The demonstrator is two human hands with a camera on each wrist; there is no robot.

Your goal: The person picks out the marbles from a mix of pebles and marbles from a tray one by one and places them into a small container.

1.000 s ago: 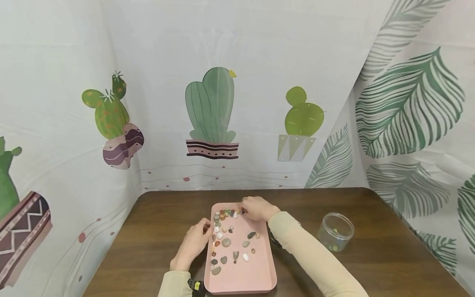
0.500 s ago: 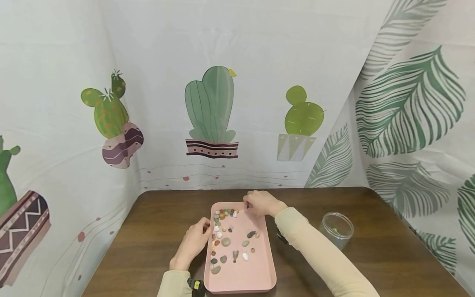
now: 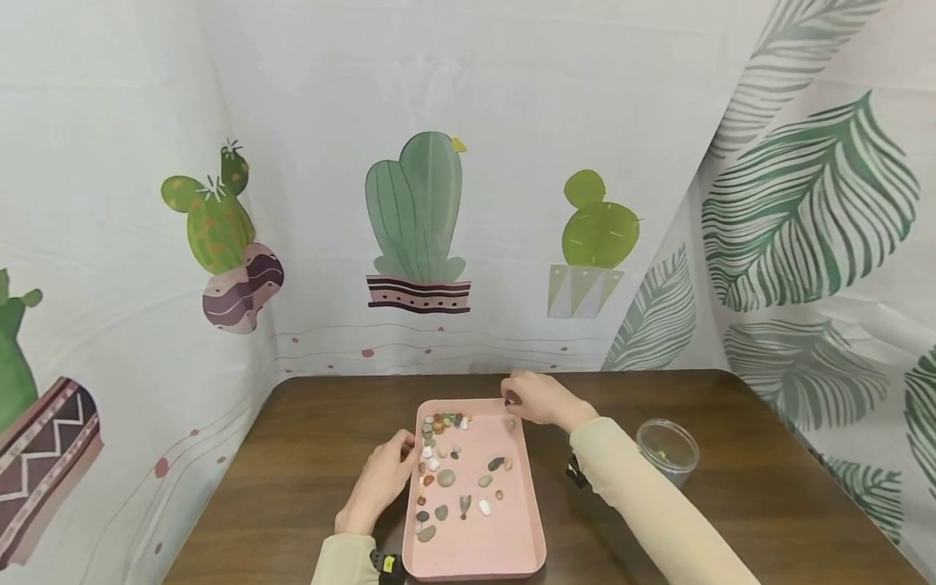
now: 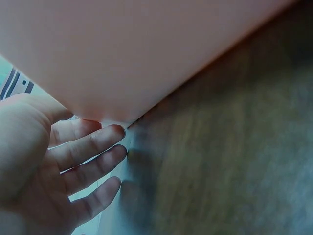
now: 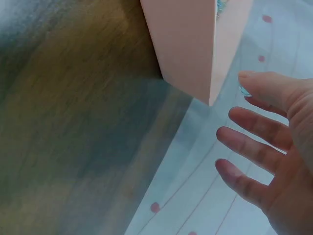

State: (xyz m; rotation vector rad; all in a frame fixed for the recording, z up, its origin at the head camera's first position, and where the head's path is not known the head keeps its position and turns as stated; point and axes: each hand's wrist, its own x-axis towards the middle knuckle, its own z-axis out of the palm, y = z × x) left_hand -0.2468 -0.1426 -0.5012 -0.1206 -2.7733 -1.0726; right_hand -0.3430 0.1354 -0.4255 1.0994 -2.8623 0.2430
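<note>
A pink tray (image 3: 478,556) lies on the table with several small pebbles in it, many lined up along its left and far sides. My left hand (image 3: 383,475) pinches the tray's left rim, thumb over the edge and index finger against the outer wall; the other fingers are extended in the left wrist view. Above the far right corner, my right hand (image 3: 544,400) pinches a small dark pebble (image 3: 509,401) between thumb and index finger. Its other fingers are spread in the right wrist view. A tan pebble (image 3: 511,424) lies in the corner just below.
A clear round plastic jar (image 3: 667,455) with a few greenish bits inside stands right of the tray, beside my right forearm. The brown wooden table (image 3: 314,431) ends at a patterned cloth backdrop (image 3: 504,341) behind it.
My right hand has moved right along the tray's far side to its corner, with the dark pebble between its fingers. The tan pebble there has come into view. My left hand stays put.
</note>
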